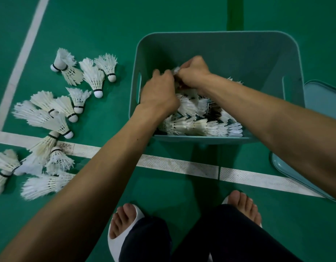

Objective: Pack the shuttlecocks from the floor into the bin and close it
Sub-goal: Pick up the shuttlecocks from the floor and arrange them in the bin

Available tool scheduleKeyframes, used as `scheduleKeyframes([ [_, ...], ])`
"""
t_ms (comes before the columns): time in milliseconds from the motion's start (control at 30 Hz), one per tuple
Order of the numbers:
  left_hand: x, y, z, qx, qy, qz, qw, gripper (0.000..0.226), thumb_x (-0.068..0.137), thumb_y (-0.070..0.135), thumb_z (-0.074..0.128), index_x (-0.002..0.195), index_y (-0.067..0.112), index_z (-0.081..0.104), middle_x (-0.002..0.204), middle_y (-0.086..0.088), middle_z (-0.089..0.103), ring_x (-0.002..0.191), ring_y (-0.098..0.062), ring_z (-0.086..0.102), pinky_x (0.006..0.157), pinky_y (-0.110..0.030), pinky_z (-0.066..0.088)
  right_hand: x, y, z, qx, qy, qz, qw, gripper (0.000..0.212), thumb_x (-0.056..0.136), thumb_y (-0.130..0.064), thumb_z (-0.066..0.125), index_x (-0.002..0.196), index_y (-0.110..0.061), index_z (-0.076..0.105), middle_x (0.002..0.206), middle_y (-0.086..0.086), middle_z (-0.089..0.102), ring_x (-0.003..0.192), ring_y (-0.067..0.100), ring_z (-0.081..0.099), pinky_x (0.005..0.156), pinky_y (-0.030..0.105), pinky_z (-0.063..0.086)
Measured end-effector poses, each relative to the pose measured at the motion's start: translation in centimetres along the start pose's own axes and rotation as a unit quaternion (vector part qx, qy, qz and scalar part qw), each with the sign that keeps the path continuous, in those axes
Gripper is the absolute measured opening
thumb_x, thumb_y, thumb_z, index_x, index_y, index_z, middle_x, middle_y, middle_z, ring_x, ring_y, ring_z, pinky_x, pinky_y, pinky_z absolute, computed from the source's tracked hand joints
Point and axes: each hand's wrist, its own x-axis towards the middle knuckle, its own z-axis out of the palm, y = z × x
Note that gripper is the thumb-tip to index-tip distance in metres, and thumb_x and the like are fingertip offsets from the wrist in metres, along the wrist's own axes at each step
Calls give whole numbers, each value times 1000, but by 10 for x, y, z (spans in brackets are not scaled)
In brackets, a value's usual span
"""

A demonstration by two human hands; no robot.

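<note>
Floor (182, 16): green court surface.
Lines (178, 166): white, worn; one runs across just in front of the bin, one slants up the far left.
Bin (218, 37): teal plastic, rectangular with rounded corners, top open, a slot handle in each side wall. It stands on the floor right of centre, just beyond the near line.
Loose shuttlecocks (50, 129): well over a dozen, with white feather skirts, rounded white corks and a black band under each cork. Several skirts are frayed. They lie on their sides on the floor left of the bin, apart from it, many overlapping, some across the line.
Lid (324, 103): teal, rounded corners, flat on the floor just beside the bin's right wall, partly hidden by the right forearm.
Packed shuttlecocks (197, 125): inside the bin, on their sides, nested one into another in rows against the near wall. White feathers with dark bands between.
Trousers (229, 239): dark, at the bottom edge.
Slippers (125, 237): white, open-toed, on the floor before the line.
Left hand (159, 91): inside the bin over the packed rows, fingers curled down. What they hold cannot be told.
Right hand (193, 72): inside the bin, touching the left, fingers curled and pinching a blurred white shuttlecock (175, 69).
</note>
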Motion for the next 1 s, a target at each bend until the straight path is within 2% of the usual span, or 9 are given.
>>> scheduleKeyframes([
  [67,3,-2,1,7,-18,-2,1000,50,86,9,64,134,10,50,131,-16,49,116,-40,57,91,-44,47,2,2,-1,26,11,24,999,19,82,-6,76,68,-11,64,65,7,64,59,20,64,61,40,63],
  [133,5,-1,3,0,-37,-11,999,51,87,8,63,136,10,51,132,-17,50,118,-40,57,98,-46,48,2,2,-4,42,21,33,998,26,71,-6,84,59,-11,62,58,8,64,54,21,65,60,44,63],
  [233,8,-1,6,-9,-55,-32,998,46,87,7,64,133,6,54,130,-18,52,117,-39,58,97,-45,49,0,-1,-9,49,37,46,997,27,58,-9,92,59,-10,65,65,10,71,59,22,74,58,38,64],
  [333,10,-1,8,-30,-53,-44,997,40,87,6,64,127,5,56,127,-19,56,112,-36,60,84,-38,48,-2,-5,-16,54,56,54,996,17,66,-3,87,74,-2,73,71,12,75,60,25,76,59,38,65],
  [433,8,0,5,-37,-58,-50,996,38,86,3,63,123,4,56,126,-19,57,110,-35,59,77,-33,42,-10,-8,-26,100,46,71,991,19,78,4,76,95,10,73,83,24,77,58,24,74,66,48,65],
  [600,-3,3,-9,-50,-60,-44,996,18,88,-1,60,101,9,51,117,-18,62,89,-28,53,74,-31,42,-30,-13,-47,116,44,63,990,8,85,-1,69,87,7,71,78,19,77,73,30,77,72,36,65],
  [767,-27,-5,-42,-136,52,-14,989,36,81,1,62,116,10,66,114,-10,68,99,-27,63,86,-35,53,-64,-22,-58,110,42,9,993,10,87,-5,67,85,3,72,80,16,78,65,23,72,66,30,62],
  [900,-62,-29,-67,-245,207,-3,947,35,72,8,52,98,19,72,93,4,71,90,-16,68,83,-35,58,-92,-39,-47,122,32,-56,990,14,86,-6,68,72,-4,71,79,14,79,65,20,68,55,28,54],
  [1000,-82,-61,-68,-302,282,-53,909,26,77,9,52,93,18,70,89,9,69,88,-10,66,78,-29,54,-111,-56,-25,68,72,-155,983,10,77,-14,74,68,-12,77,76,0,79,71,9,69,63,28,54],
])
